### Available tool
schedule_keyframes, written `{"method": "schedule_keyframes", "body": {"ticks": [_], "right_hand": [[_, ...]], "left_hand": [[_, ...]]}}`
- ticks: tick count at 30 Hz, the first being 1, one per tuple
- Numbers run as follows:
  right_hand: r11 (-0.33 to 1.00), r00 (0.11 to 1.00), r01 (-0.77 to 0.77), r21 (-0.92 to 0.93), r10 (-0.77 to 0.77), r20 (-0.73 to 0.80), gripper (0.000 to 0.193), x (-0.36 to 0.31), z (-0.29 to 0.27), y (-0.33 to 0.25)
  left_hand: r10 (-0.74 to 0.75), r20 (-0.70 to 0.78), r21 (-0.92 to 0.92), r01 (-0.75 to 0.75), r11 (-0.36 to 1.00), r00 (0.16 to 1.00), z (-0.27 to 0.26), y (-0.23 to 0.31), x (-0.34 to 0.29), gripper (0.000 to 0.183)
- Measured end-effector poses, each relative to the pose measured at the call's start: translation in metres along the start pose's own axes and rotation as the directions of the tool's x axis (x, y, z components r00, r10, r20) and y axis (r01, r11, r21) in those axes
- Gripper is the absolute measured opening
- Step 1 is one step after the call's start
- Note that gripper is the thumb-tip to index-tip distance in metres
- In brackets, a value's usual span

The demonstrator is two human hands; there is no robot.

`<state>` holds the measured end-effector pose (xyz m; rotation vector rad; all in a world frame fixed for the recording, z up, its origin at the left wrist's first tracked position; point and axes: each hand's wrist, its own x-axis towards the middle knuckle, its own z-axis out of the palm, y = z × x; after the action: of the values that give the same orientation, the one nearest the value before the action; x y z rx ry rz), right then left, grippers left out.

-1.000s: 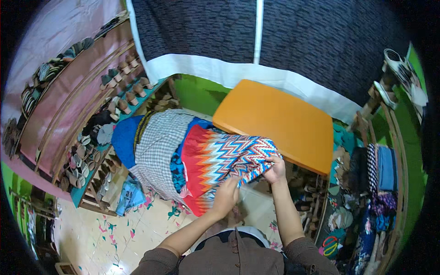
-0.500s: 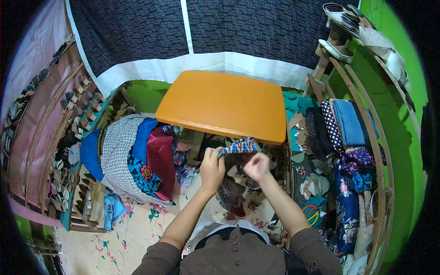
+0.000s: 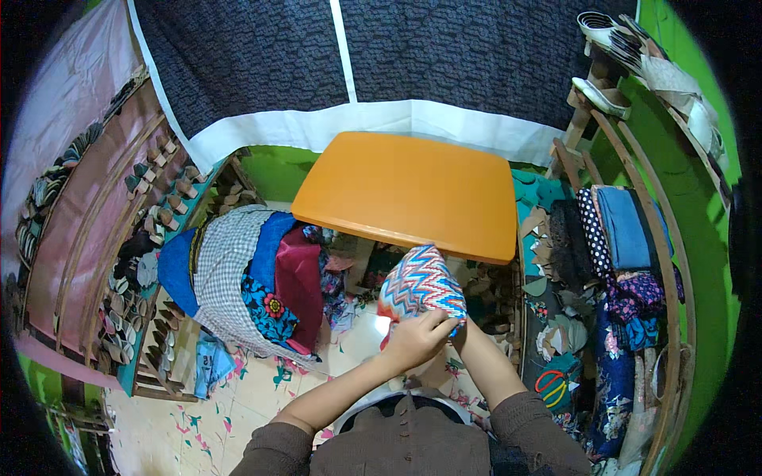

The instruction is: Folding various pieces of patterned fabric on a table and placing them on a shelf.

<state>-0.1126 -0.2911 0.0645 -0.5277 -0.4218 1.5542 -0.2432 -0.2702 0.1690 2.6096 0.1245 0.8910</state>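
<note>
A zigzag-patterned cloth (image 3: pixel 422 278) in red, blue and white hangs spread over my hands, just in front of the orange tabletop (image 3: pixel 409 186). My left hand (image 3: pixel 419 341) is closed on its lower edge, fingers pinched near my right wrist. Behind or inside the cloth is my right hand; only the wrist and forearm show, so its fingers are hidden.
At left, a wooden rack (image 3: pixel 151 317) holds many small shoe parts, beside a heap of folded fabrics (image 3: pixel 230 270). On the right shelf lie folded cloths (image 3: pixel 623 230) and scissors (image 3: pixel 550 389) with red and yellow handles. Coloured scraps litter the floor (image 3: pixel 254 404).
The cloth was a narrow folded strip between my hands and now hangs broad and open. My left hand has moved right and down; my right hand has gone behind the cloth.
</note>
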Motion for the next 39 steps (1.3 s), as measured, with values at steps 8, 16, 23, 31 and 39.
{"method": "schedule_keyframes", "body": {"ticks": [8, 16, 23, 31, 39], "right_hand": [[0.989, 0.969, -0.115, 0.092, 0.132, -0.21, 0.034, 0.018, 0.004, -0.001], [0.827, 0.973, -0.231, 0.512, 0.185, 0.14, 0.029, 0.012, 0.011, -0.021], [0.962, 0.877, -0.206, 0.178, 0.262, -0.403, 0.02, 0.084, -0.011, -0.011], [0.997, 0.996, -0.075, -0.023, 0.073, -0.045, 0.032, 0.085, 0.114, -0.097], [0.906, 0.991, -0.076, -0.417, 0.023, -0.132, 0.032, 0.089, 0.178, -0.148]], "left_hand": [[-0.083, 0.049, -0.025, 0.084, 0.996, 0.995, -0.001, -0.04, -0.03, 0.032], [-0.302, -0.04, 0.037, 0.303, 0.952, 0.953, -0.007, -0.085, -0.039, 0.022], [-0.063, 0.056, -0.039, 0.065, 0.997, 0.996, -0.003, -0.085, -0.04, 0.03], [-0.488, 0.298, -0.383, 0.571, 0.726, 0.82, -0.011, -0.162, -0.092, 0.035], [-0.495, 0.021, -0.101, 0.494, 0.863, 0.869, -0.031, -0.258, -0.097, 0.058]]}}
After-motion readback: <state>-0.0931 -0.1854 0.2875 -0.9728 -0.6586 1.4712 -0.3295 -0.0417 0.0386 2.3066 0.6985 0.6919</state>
